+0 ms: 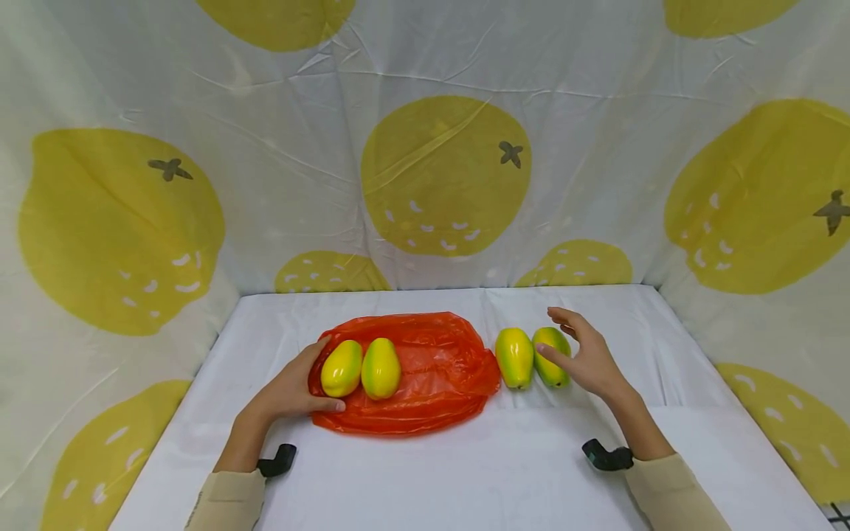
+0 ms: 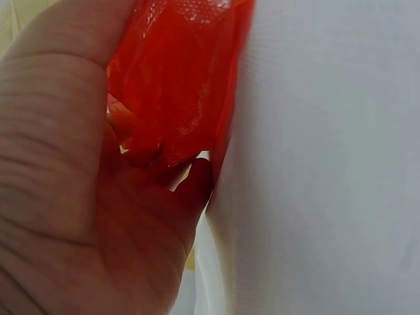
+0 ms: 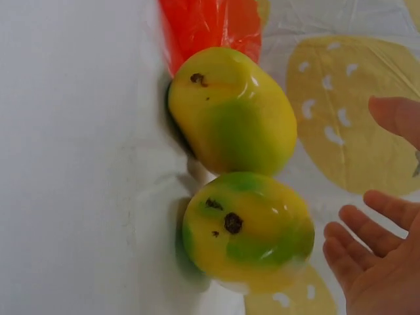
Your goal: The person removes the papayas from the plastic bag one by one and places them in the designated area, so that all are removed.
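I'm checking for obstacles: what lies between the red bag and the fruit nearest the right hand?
Another yellow-green fruit lies between the red bag and the fruit nearest the right hand, as the head and right wrist views show.

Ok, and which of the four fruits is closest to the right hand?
The rightmost fruit, beside the right hand; its neighbour sits between it and the red bag, and the other two are by the left hand.

There are four yellow-green fruits point(image 1: 381, 369): two at the left hand point(image 1: 292, 385), two by the right hand point(image 1: 589, 358). One red plastic bag point(image 1: 438, 369), two black wrist devices point(image 1: 277, 461), two beige sleeves point(image 1: 229, 500).
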The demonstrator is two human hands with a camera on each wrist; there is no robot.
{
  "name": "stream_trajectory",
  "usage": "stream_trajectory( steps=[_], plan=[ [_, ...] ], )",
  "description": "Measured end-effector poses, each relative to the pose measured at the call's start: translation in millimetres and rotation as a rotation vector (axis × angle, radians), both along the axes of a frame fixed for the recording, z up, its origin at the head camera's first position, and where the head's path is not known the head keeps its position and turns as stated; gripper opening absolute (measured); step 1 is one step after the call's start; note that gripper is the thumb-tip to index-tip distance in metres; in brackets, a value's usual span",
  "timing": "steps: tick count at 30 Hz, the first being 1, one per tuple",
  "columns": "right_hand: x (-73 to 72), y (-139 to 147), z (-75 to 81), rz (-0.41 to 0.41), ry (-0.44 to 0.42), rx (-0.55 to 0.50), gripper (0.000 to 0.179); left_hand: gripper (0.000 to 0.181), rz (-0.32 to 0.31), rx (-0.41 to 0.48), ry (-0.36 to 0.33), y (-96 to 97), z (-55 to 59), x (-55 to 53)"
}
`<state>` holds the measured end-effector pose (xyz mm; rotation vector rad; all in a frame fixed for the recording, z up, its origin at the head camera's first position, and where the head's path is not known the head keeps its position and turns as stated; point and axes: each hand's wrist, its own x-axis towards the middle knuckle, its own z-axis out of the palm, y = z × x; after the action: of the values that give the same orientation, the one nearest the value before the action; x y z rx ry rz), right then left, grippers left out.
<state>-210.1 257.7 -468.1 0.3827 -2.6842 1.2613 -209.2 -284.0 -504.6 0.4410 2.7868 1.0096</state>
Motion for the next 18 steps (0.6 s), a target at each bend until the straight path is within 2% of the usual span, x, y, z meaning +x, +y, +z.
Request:
stream_trajectory(
  steps=[18],
  plan=[
    [-4.2, -32.1, 11.0, 0.053, -0.043, -0.064, 0.068, 0.128, 0.005, 0.002, -0.016, 1.0, 2.5, 1.1]
  ],
)
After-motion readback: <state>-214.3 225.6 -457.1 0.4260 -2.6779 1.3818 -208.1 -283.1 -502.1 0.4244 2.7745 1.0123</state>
